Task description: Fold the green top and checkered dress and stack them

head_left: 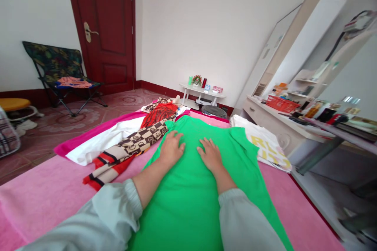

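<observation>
A green shirt (188, 200) lies spread out in front of me on a pink bed cover (38, 192). My left hand (172, 149) rests on its upper left part, fingers stretched out over the cloth. To the right, my right hand (210, 153) lies on the same shirt with its fingers spread. Neither hand grips anything. Left of the shirt are a brown-and-cream patterned garment with red edges (144, 138) and a white garment (94, 143). Beside its right sleeve lies a white shirt with yellow letters (266, 141).
A dressing table (265, 115) with a red basket (282, 104) and several bottles stands at the right. Beyond the bed is a small white table (203, 89). A folding chair (55, 64) holding clothes is near the dark red door (110, 19).
</observation>
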`<state>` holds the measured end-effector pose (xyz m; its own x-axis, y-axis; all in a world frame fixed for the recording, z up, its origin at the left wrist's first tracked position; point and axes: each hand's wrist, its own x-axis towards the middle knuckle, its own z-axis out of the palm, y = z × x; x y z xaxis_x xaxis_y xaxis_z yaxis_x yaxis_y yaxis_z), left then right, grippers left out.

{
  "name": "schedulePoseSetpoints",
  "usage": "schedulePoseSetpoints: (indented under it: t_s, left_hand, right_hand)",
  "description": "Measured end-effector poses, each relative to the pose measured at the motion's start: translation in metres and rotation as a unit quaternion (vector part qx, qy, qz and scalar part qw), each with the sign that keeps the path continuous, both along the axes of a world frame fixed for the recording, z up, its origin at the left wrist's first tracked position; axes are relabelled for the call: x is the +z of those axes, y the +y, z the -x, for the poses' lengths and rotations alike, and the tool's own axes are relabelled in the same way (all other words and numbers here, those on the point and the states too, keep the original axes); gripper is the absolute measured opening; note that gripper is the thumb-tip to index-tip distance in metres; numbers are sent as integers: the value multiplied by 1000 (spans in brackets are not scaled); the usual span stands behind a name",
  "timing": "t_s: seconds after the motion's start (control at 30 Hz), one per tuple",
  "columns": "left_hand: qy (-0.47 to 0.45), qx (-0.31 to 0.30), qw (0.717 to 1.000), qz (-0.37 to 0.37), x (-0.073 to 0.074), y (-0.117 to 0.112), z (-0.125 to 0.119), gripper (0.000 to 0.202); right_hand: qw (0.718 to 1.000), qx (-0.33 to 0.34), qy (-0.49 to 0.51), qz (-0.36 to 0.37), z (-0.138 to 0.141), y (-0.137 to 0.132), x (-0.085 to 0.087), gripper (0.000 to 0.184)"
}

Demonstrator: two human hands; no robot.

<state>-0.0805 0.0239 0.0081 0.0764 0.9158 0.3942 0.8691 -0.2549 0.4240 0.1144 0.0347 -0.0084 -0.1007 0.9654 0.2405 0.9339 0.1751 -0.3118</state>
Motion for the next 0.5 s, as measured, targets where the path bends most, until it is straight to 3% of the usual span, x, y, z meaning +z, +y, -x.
schedulePoseSetpoints:
  t_s: [0.07, 0.13, 0.37, 0.5]
  left_hand:
    - [-38, 62, 997, -39, 6, 6, 11, 44]
    - [-48, 92, 994, -33, 11, 11, 19, 45]
    - [16, 102, 990, 95, 25, 31, 18, 49]
    - [7, 92, 989, 113, 26, 50, 17, 49]
  right_hand:
    - [999, 19, 43, -6, -9, 4, -3, 42]
    - [997, 30, 74, -20, -15, 7, -3, 38]
    - [994, 32, 99, -34, -15, 8, -5, 36]
    - [993, 34, 107, -39, -16, 6, -3, 34]
